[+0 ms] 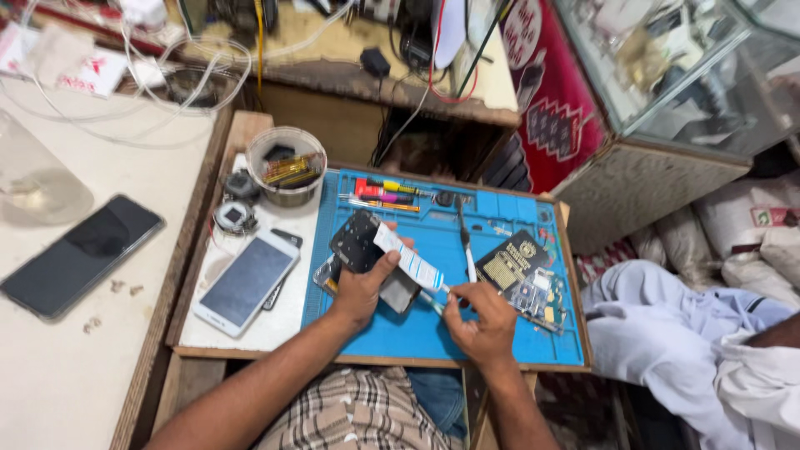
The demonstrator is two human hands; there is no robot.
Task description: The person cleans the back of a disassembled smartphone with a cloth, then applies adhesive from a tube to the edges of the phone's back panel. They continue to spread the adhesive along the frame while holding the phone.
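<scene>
- Two hands worked over one blue mat [500, 342] on the wooden worktop [242, 133].
- The left hand [362, 287] was curled closed around one white strip with blue marks [408, 258], thumb on top, pressing it over one dark phone frame [358, 242] that lay under the hand.
- The right hand [483, 321] was pinched shut on one thin tool [433, 300], whose tip met the lower end of the strip (just between the two hands).
- One opened phone body with a black and gold plate [521, 267] lay just beyond the right hand, on the mat.
- One pair of tweezers [465, 242] lay between the strip and that phone body.
- About three coloured screwdrivers [383, 193] lay beyond the left hand at the mat's far edge.
- One white phone [247, 282] lay screen up, near the left hand's outer side.
- One round bowl of small tools [287, 167] stood farther off beyond that phone.
- One black phone [79, 254] lay well apart to the left, on the pale worktop [50, 383].
- Another person's light clothing [692, 333] showed past the right hand.
</scene>
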